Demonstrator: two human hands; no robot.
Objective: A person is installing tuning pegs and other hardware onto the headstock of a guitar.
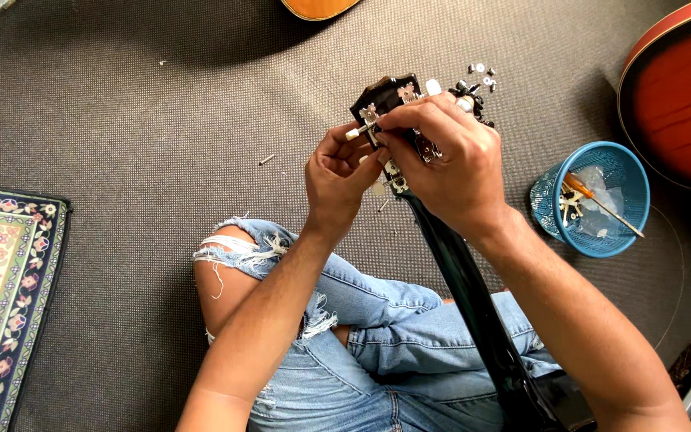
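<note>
Near the top middle of the frame: black guitar headstock (385, 100). Left hand (336, 180) curled, pinching a white tuning peg (355, 133). Right hand (445, 160) closed over the headstock. Blue basket (625, 172) on the floor, at the right.

The black guitar headstock (385, 100) points toward 11 o'clock, tilted up off the grey carpet; silver tuning machines (371, 116) with cream knobs line its edge; its dark glossy neck (461, 272) runs down toward 5 o'clock across the lap.
</note>
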